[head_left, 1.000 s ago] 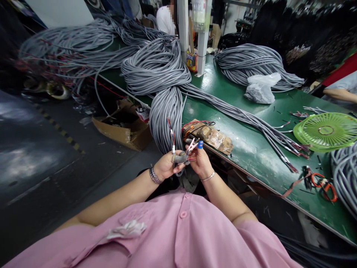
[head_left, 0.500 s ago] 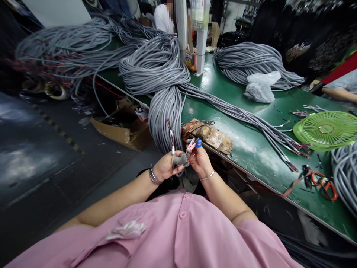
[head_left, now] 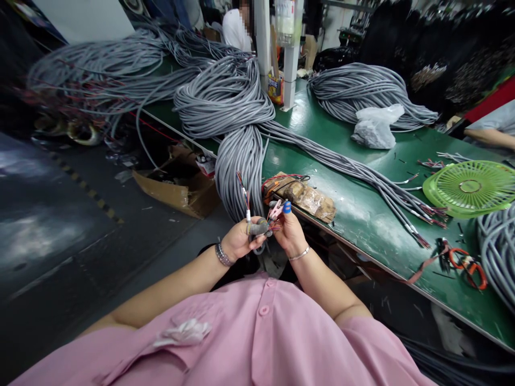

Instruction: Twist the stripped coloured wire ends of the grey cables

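Observation:
My left hand (head_left: 240, 239) is closed around the end of a grey cable (head_left: 257, 229), whose thin coloured wires (head_left: 243, 194) stick upward from my fist. My right hand (head_left: 288, 231) pinches some of those fine wires (head_left: 276, 212) right beside it; its forefinger wears a blue finger cot (head_left: 287, 207). Both hands hover just off the near edge of the green table (head_left: 362, 209), in front of a thick bundle of grey cables (head_left: 237, 166) hanging over that edge.
Large coils of grey cable (head_left: 225, 96) cover the table's far end. A taped wooden block (head_left: 306, 197) lies by my hands. A green fan grille (head_left: 470, 187), orange-handled cutters (head_left: 462, 264), a plastic bag (head_left: 376, 127) and an open cardboard box (head_left: 177, 182) on the floor are nearby. Another person's arm (head_left: 488, 136) rests at the right.
Almost nothing differs: the upright coloured wires in my left hand lean slightly more to the left, and both hands stay in place.

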`<state>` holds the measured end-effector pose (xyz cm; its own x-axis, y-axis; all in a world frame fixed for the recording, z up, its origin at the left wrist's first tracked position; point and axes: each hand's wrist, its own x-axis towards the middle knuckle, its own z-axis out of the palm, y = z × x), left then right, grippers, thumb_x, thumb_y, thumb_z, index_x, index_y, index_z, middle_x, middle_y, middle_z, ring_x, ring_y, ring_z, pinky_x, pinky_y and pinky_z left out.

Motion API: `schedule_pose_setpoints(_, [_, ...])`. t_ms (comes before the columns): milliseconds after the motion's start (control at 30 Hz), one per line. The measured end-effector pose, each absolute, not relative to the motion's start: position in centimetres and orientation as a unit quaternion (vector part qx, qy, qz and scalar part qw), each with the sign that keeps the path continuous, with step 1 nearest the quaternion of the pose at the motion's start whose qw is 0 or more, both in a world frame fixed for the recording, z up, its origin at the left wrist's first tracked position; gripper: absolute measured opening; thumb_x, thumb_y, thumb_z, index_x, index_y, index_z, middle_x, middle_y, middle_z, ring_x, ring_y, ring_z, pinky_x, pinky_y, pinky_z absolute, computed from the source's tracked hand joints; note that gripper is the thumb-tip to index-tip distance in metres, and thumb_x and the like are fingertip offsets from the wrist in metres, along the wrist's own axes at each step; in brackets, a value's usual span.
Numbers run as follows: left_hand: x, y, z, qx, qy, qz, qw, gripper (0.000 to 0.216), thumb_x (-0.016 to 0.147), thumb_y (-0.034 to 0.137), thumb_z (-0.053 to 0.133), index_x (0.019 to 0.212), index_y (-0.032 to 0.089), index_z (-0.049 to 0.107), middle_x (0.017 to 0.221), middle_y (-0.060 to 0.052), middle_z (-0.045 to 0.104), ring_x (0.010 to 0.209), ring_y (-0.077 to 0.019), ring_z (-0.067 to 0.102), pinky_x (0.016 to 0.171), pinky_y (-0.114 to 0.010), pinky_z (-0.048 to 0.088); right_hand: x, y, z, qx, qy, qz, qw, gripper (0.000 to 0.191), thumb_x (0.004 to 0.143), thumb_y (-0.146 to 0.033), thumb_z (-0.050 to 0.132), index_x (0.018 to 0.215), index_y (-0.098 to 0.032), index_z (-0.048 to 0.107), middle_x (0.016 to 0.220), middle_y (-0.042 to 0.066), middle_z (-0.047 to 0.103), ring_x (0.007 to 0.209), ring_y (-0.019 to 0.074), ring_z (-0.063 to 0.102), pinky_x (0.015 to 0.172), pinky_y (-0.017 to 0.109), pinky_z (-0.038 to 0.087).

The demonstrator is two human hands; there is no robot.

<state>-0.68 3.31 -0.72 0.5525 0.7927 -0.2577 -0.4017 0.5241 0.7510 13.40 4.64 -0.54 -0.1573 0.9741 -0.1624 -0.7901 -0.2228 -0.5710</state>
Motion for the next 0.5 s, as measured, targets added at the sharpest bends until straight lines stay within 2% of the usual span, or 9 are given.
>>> schedule_pose_setpoints(333, [-0.46, 3.03, -0.53, 0.351, 0.341, 0.366, 0.792, 0.018, 0.068, 0.026, 0.071, 0.065, 0.012, 0.060, 0.043, 0.000, 0.056, 0.028, -0.0048, 0.038, 0.032, -0.017, 0.025, 13.24, 4.70, -0.61, -0.249, -0.157, 0.735, 0.611, 0.035, 0.077, -0.051, 0.069, 0.080, -0.017, 0.067, 0.065, -0.001, 0.061, 0.057, 0.0100, 0.051, 0.057, 0.022, 0.045])
schedule_pose_setpoints(500, [-0.53, 2.57, 0.02, 0.384, 0.348, 0.374, 0.769, 0.022, 0.069, 0.029, 0.072, 0.066, 0.012, 0.060, 0.045, 0.000, 0.058, 0.028, -0.0041, 0.038, 0.031, -0.016, 0.023, 13.61, 4.38, -0.10, -0.247, -0.147, 0.768, 0.573, 0.045, 0.081, -0.060, 0.059, 0.086, -0.016, 0.068, 0.072, 0.002, 0.064, 0.062, 0.0117, 0.055, 0.058, 0.023, 0.046])
